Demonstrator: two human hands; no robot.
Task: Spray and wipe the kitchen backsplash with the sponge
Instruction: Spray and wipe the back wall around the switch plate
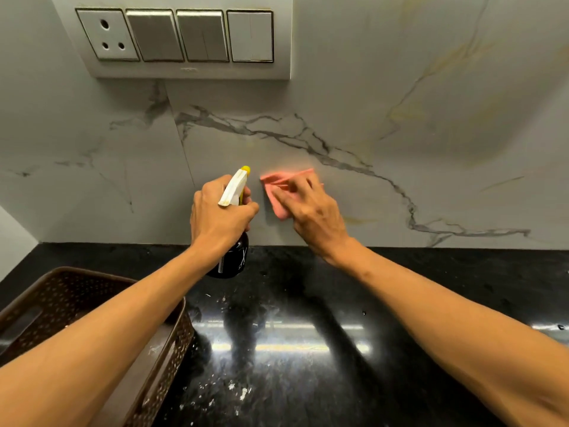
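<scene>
Pressing the pink sponge [278,192] flat on the marble backsplash [385,124], right hand [314,215] has fingers spread over it — left hand [220,215] is clenched around the spray bottle [235,192] just beside. Plenty of bare wall rightward; brown basket [92,291] crowds the black tabletop [308,349] edge on the left.

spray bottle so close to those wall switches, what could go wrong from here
1. The left hand aims the spray bottle up the backsplash; mist might reach the socket and switches above.
2. The right hand wiping with the pink sponge sits right beside the nozzle and could get sprayed.
</scene>
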